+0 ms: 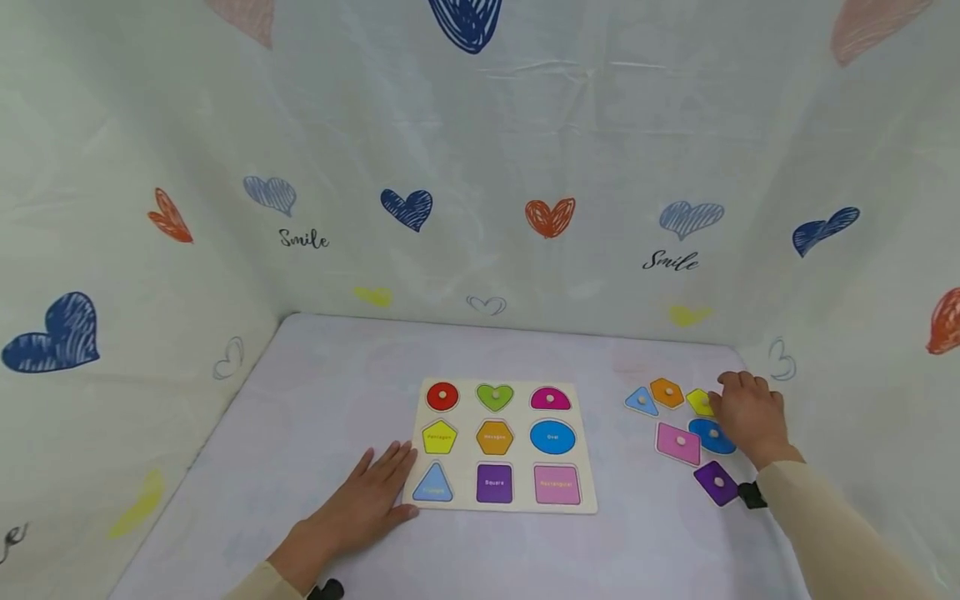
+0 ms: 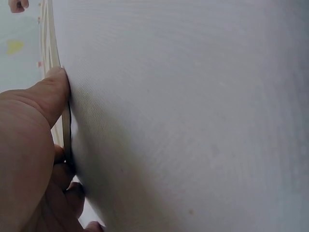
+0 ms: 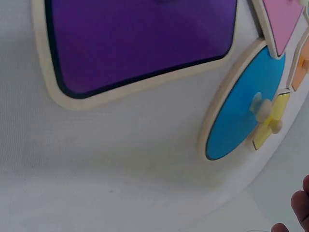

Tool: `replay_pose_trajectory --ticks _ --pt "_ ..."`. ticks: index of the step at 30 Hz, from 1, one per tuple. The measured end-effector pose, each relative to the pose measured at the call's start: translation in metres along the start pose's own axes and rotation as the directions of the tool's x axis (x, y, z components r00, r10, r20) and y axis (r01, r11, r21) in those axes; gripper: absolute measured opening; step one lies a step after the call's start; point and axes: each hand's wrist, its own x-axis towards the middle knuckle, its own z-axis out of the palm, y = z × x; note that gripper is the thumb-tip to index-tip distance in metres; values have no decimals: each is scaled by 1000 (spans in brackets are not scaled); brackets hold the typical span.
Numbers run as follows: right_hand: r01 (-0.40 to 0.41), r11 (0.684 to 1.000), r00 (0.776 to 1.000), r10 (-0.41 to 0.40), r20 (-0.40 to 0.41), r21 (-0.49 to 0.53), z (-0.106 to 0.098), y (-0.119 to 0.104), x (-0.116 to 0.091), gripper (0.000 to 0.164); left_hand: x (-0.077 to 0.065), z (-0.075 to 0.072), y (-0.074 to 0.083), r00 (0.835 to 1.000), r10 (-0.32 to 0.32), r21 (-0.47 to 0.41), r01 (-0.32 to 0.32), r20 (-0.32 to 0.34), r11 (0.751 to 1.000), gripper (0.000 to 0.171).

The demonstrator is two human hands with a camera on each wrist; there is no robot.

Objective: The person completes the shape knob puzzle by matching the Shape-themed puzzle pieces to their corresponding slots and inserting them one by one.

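A cream shape-puzzle board (image 1: 465,464) lies on the table. Its top row holds a red circle (image 1: 442,397), a green heart (image 1: 495,397) and a magenta half-circle (image 1: 551,398), each with a knob. My left hand (image 1: 367,500) rests at the board's lower left corner, fingers straight along the left side, thumb by the near edge. Over the loose knobbed pieces hovers my right hand (image 1: 752,417), fingers loosely bent, closest to the yellow pentagon (image 1: 699,402) and the blue oval (image 1: 711,437). In the right wrist view its fingertips (image 3: 300,207) stand apart from the pieces, holding nothing.
Other loose pieces lie close by: a light blue triangle (image 1: 641,402), an orange hexagon (image 1: 666,392), a pink rectangle (image 1: 678,443) and a purple square (image 1: 716,483). Behind the white table (image 1: 337,375) hangs a curtain (image 1: 480,133) with printed hearts, closing in the sides too.
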Motion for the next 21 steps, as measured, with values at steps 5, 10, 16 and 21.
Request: replay_pose_trajectory --ticks 5,10,16,21 --pt "-19 1000 998 18 66 5 15 3 1 44 -1 -1 0 1000 -2 -18 2 -3 1000 90" --pt "-7 1000 995 10 99 -29 23 9 2 37 0 2 -1 1000 3 -7 -3 2 1000 90" --pt "37 997 993 -29 119 -67 27 13 1 35 1 6 -2 1000 1 -1 -1 2 1000 92" --pt "26 999 988 -19 152 -44 30 12 4 33 1 4 -2 1000 -8 14 8 4 1000 92"
